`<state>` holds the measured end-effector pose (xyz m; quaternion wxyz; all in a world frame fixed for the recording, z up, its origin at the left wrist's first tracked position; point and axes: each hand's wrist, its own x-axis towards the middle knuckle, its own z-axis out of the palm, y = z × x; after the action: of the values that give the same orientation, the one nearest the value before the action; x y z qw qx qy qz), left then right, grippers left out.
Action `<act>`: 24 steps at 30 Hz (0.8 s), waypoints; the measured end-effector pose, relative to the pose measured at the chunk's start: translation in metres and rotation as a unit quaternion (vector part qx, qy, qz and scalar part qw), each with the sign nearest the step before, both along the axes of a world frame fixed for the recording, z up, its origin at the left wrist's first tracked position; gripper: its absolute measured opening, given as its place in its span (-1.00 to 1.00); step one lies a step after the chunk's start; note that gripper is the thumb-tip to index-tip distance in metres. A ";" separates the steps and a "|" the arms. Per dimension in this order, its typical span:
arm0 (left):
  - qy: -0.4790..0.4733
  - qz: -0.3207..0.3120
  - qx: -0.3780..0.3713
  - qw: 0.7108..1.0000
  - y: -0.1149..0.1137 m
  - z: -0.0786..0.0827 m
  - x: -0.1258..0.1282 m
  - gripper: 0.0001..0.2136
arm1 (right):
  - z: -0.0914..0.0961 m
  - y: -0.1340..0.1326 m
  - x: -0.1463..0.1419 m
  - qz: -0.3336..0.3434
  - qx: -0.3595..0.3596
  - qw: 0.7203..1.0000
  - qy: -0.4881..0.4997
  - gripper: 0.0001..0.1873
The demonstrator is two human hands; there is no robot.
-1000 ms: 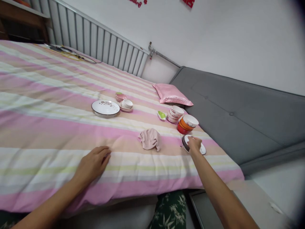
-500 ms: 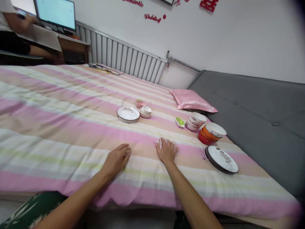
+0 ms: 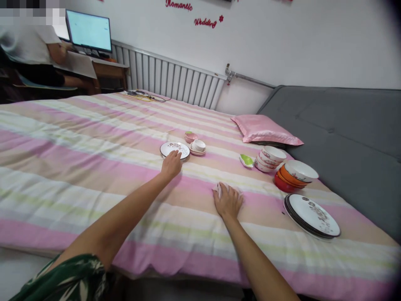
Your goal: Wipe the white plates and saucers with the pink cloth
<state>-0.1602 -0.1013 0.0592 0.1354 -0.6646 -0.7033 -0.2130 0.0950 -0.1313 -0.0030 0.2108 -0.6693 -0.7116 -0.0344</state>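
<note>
My left hand (image 3: 171, 164) reaches to the near rim of a white plate (image 3: 171, 146) with a floral print and dark edge. Its fingers extend over that rim; whether they grip it I cannot tell, and the thumb is hidden. Right beside the plate are small white bowls (image 3: 198, 145) on a saucer-like dish (image 3: 198, 153), with a small pink bowl (image 3: 191, 137) behind. My right hand (image 3: 228, 200) presses on a crumpled pale cloth (image 3: 238, 194) lying on the striped bedspread (image 3: 194, 213), its fingers curved over the cloth.
To the right stand stacked patterned bowls (image 3: 266, 161), orange and red bowls (image 3: 286, 182) topped by a white one, and a stack of dark-rimmed plates (image 3: 313, 215). A green leaf-shaped dish (image 3: 246, 160) and pink pillow (image 3: 266, 128) lie nearby. A person (image 3: 34, 50) sits at the desk.
My left hand has moved forward from the bedspread to the floral plate. The right hand stays on the cloth, with its fingers in much the same pose. The camera view has shifted slightly.
</note>
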 end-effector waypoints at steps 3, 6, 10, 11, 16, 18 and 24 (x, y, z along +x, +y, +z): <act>0.022 0.006 -0.023 0.999 0.027 -0.005 -0.004 -0.68 | -0.001 0.002 0.000 -0.001 0.007 1.000 -0.002 -0.51; 0.038 0.007 -0.047 0.998 0.042 -0.012 -0.011 -0.67 | -0.003 0.004 0.000 -0.001 0.015 1.000 -0.004 -0.52; 0.052 0.005 -0.076 0.996 0.049 -0.020 -0.020 -0.70 | -0.004 0.006 0.000 -0.004 0.019 1.000 -0.002 -0.52; 0.055 0.001 -0.081 0.995 0.049 -0.021 -0.021 -0.70 | -0.004 0.006 -0.001 -0.005 0.019 1.000 -0.001 -0.52; 0.067 -0.016 -0.089 0.994 0.046 -0.023 -0.021 -0.71 | -0.003 0.007 0.000 -0.006 0.017 1.000 0.000 -0.52; 0.069 -0.022 -0.084 0.994 0.044 -0.022 -0.021 -0.71 | -0.003 0.007 0.000 -0.007 0.014 1.000 -0.001 -0.52; 0.071 -0.060 -0.064 0.994 0.034 -0.010 -0.026 -0.72 | -0.002 0.007 -0.001 -0.009 0.016 1.000 -0.004 -0.52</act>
<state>-0.1860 -0.0670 0.0491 0.1286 -0.7263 -0.6631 -0.1276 0.0940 -0.1246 -0.0053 0.2188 -0.6717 -0.7060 -0.0504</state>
